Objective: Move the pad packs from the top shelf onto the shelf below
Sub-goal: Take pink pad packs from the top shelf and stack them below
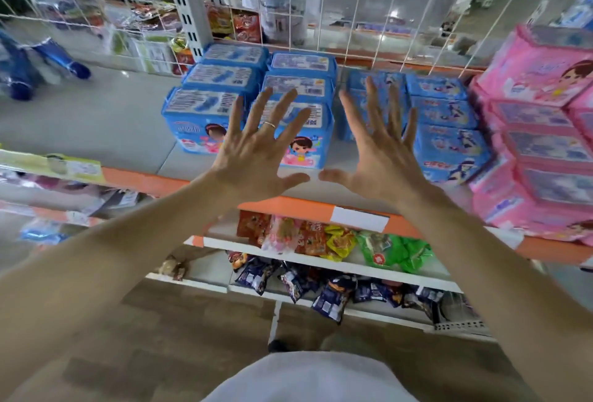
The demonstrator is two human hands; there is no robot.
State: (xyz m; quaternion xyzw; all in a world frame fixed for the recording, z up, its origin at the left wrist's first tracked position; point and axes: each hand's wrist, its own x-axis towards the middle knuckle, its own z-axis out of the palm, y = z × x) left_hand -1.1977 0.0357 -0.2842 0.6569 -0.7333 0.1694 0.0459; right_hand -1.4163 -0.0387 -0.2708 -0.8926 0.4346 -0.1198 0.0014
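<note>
Neither hand gripped anything: the left hand (253, 151) and right hand (378, 157) were spread wide, fingers straight, likely to bracket a stack. The blue pad packs (218, 77) stood just beyond the fingertips on the top shelf (144, 180); the shelf below (321, 263) lay under the wrists.

**Single head cam, tilted down**

Only one view here: wide-angle, worn on the person's head, facing forward and down. It sits close above the pad shelf (96, 125), with the snack shelves (321, 263) and floor (192, 321) lower in frame.
</note>
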